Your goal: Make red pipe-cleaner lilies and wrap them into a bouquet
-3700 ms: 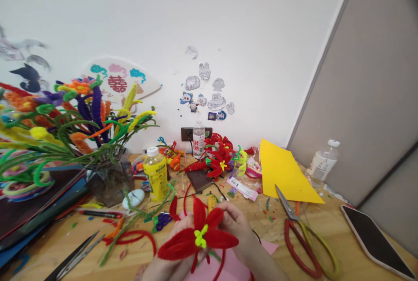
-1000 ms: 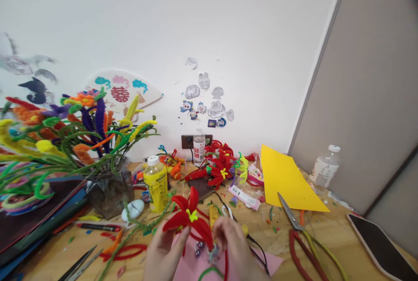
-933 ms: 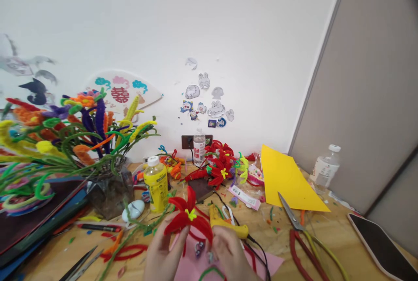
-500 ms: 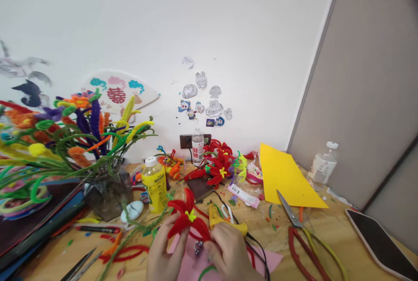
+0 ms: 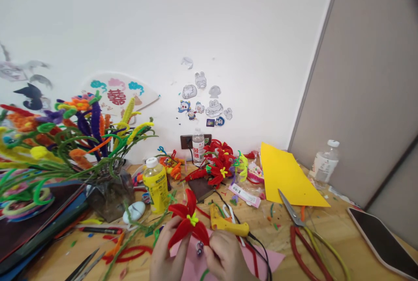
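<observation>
"One left hand (image 5: 166, 252) and one right hand (image 5: 226, 251) are at the bottom middle of the frame."

"How open are they?"

"The left hand is half curled. Its thumb and fingers pinch a low petal of a red flower (image 5: 189, 223). The right hand is more closed, with its fingers tucked in. It pinches the tip of the petal on the lower right."

"So where is the flower?"

"In the lower middle, between the two hands, held up over the table (image 5: 281, 238). It has a bright yellow bit in its middle."

"What is under it?"

"A pink sheet (image 5: 274, 259). Some shiny purple balls (image 5: 199, 249) show just below the petals. I can't tell what they sit on."

"And next to the hands?"

"A yellow glue gun (image 5: 233, 227) lies just past the right hand. At the lower right are big scissors (image 5: 298, 221) with a red handle and a yellow handle, and then a phone (image 5: 382, 242)."

"What is farther back?"

"A yellow bottle (image 5: 157, 189) stands left of the middle. Left of that is a see-through vase (image 5: 109, 196) full of fuzzy stems. Near the middle is a red bunch of flowers (image 5: 220, 165), with a yellow sheet (image 5: 285, 178) to its right."

"And the very back?"

"A white wall (image 5: 254, 33) with animal stickers (image 5: 214, 108)."
</observation>
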A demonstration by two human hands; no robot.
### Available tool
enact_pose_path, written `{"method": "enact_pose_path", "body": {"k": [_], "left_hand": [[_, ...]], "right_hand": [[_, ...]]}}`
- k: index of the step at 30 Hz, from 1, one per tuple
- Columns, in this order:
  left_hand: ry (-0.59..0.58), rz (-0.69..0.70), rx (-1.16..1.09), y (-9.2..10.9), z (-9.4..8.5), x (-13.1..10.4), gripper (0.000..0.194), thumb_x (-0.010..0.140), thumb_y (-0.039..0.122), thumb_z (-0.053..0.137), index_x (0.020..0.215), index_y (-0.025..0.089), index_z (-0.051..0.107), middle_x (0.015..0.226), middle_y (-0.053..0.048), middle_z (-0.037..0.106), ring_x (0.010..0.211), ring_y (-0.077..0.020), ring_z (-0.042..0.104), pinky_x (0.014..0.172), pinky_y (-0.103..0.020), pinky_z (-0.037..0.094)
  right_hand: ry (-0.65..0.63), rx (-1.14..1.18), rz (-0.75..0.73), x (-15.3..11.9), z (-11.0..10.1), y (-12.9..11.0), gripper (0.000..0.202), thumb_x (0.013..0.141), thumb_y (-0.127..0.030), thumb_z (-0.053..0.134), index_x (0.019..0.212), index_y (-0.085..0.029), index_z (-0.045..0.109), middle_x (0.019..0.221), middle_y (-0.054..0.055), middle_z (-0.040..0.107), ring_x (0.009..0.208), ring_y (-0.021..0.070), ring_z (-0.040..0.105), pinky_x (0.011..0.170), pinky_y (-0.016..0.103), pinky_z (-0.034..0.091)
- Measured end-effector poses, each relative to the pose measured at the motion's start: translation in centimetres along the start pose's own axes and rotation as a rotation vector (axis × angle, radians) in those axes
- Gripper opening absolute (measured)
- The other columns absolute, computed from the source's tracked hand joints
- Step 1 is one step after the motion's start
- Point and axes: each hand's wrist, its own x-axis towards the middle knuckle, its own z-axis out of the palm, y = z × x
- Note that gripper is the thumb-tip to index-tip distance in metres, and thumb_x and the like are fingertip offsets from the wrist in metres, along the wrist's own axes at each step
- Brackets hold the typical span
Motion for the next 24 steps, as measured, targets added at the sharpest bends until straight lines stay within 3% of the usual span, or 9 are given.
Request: {"method": "enact_pose_path", "body": {"k": [4,8,11,14,19,24], "left_hand": [[0.017,-0.008,-0.023,0.1,0.2,-0.1,0.032,0.068,0.044,0.062,0.087,0.019,0.066,0.100,-0.012,0.066,0.098,-0.0278,0.059,0.085,-0.040,0.048],[0.073,-0.077,-0.056,1.0,0.1,0.3,0.038,0.065,0.041,0.066,0.094,0.018,0.058,0.094,-0.011,0.065,0.087,-0.0263,0.064,0.071,-0.036,0.054],[-0.054,-0.044,0.004,1.8,0.0,1.2,0.037,0.066,0.038,0.065,0.098,0.020,0.058,0.096,-0.011,0.066,0.089,-0.0266,0.063,0.075,-0.038,0.053],[-0.200,0.048,0.060,2.0,-0.3,1.7,0.017,0.070,0.034,0.060,0.083,0.023,0.065,0.090,-0.008,0.067,0.086,-0.0257,0.061,0.082,-0.039,0.049],[-0.116,-0.048,-0.010,0.4,-0.6,1.0,0.016,0.064,0.039,0.064,0.060,0.024,0.064,0.063,-0.006,0.065,0.063,-0.0241,0.060,0.063,-0.034,0.052],[-0.101,-0.164,-0.037,-0.2,-0.3,0.4,0.025,0.060,0.047,0.065,0.057,0.022,0.064,0.056,-0.007,0.065,0.055,-0.0229,0.059,0.053,-0.031,0.051]], "right_hand": [[0.021,-0.085,-0.089,0.2,-0.3,-0.1,0.028,0.085,-0.017,0.031,0.059,-0.021,0.040,0.049,0.000,0.050,0.046,0.0129,0.047,0.045,0.024,0.029],[0.066,-0.159,-0.131,0.7,-0.9,-0.1,0.029,0.087,-0.018,0.032,0.060,-0.021,0.039,0.049,0.000,0.050,0.046,0.0132,0.046,0.045,0.025,0.028],[0.095,-0.169,-0.134,0.7,-1.2,0.0,0.028,0.088,-0.018,0.032,0.061,-0.021,0.039,0.049,-0.001,0.049,0.046,0.0133,0.044,0.046,0.025,0.029],[0.106,-0.160,-0.143,0.7,-1.4,0.2,0.027,0.088,-0.017,0.032,0.061,-0.021,0.038,0.049,-0.001,0.048,0.045,0.0132,0.043,0.047,0.025,0.028],[0.087,-0.112,-0.187,0.8,-1.6,0.0,0.029,0.089,-0.020,0.030,0.062,-0.022,0.040,0.049,0.000,0.049,0.047,0.0145,0.044,0.047,0.026,0.030],[0.073,0.045,-0.058,0.8,-1.5,-0.3,0.033,0.092,-0.031,0.029,0.064,-0.021,0.042,0.054,0.000,0.051,0.050,0.0136,0.047,0.049,0.024,0.032]]}}
